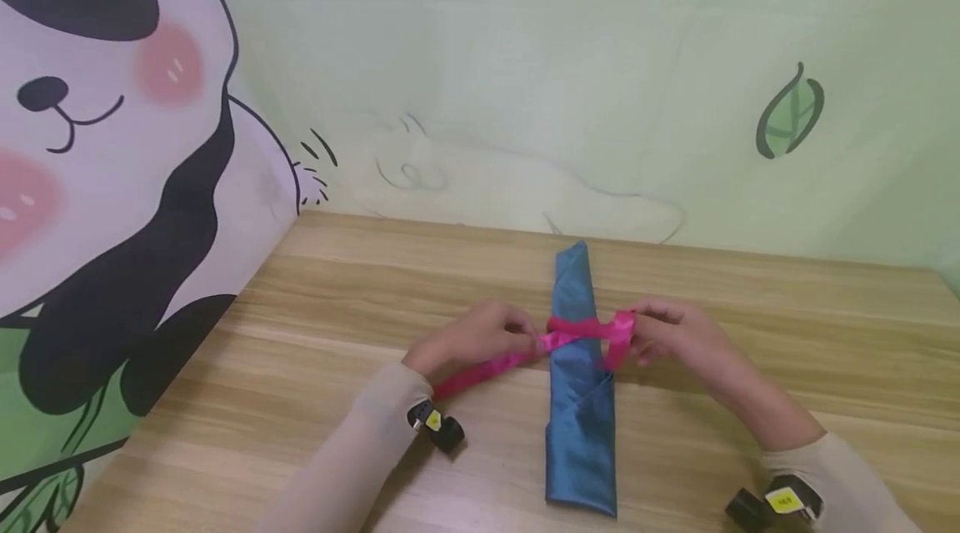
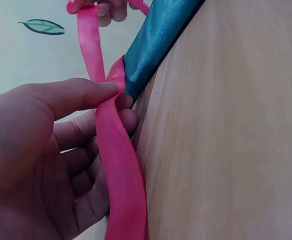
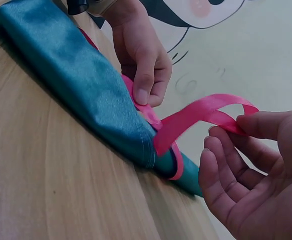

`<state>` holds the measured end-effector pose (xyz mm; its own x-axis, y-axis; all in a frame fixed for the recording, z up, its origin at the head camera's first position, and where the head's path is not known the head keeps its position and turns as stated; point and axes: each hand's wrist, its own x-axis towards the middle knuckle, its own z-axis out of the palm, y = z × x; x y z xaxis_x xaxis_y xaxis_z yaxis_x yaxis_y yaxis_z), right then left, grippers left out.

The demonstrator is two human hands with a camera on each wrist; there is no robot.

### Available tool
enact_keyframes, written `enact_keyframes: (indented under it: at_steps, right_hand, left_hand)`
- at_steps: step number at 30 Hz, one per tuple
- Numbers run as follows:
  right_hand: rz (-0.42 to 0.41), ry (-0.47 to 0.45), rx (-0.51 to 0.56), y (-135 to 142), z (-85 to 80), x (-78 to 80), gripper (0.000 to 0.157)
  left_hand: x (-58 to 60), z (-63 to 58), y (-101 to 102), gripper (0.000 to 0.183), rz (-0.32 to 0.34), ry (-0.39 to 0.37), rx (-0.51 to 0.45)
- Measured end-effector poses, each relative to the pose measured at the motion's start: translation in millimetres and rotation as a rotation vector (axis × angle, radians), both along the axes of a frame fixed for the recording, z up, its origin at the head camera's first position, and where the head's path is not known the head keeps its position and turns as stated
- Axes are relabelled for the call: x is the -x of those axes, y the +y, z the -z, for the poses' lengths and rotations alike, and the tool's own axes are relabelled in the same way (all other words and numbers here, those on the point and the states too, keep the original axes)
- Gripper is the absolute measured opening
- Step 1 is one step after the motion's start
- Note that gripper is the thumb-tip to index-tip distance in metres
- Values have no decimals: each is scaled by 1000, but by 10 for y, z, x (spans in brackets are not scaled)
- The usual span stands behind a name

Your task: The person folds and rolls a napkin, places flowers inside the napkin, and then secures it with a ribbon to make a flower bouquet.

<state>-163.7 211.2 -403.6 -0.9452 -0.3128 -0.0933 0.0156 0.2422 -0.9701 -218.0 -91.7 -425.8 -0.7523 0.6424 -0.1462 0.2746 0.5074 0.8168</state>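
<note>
A folded blue satin cloth bundle [image 1: 581, 450], long and narrow, lies on the table pointing toward the wall. Around its middle runs a pink ribbon [image 1: 581, 328]. At the bundle's left side the left hand [image 1: 480, 339] pinches the ribbon [image 2: 116, 145] between thumb and fingertips, with a long tail trailing back toward that wrist. On the other side the right hand [image 1: 678, 334] pinches the ribbon between thumb and index finger. From those fingertips the ribbon [image 3: 186, 120] forms a raised loop, with a short end hanging over the bundle [image 3: 80, 85]. What the ribbon does beneath the bundle is hidden.
The wooden table [image 1: 337, 283] meets a pale green wall [image 1: 525, 57] at its far edge. A painted panda [image 1: 112, 141] covers the left wall, and a painted leaf [image 1: 791, 116] is at right. Small black cameras [image 1: 447, 434] sit on both wrists.
</note>
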Motion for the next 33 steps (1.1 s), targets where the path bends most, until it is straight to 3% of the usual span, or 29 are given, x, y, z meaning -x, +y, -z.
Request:
enact_keyframes:
  at_steps: [9, 15, 19, 28, 33]
  right_hand:
    - [-47, -90, 10, 102, 62, 19, 36]
    - [-91, -113, 95, 223, 113, 18, 21]
    - [-130, -155, 100, 310, 159, -5, 20]
    - [-180, -195, 66, 390, 220, -33, 32]
    - [-143, -238, 65, 377, 217, -17, 44]
  left_hand:
    - [16, 20, -11, 12, -49, -54, 6]
    - [16, 1, 2, 13, -61, -42, 26]
    - [24, 9, 3, 13, -63, -38, 27]
    - [27, 17, -26, 13, -83, -41, 24]
    - [29, 22, -24, 13, -86, -46, 20]
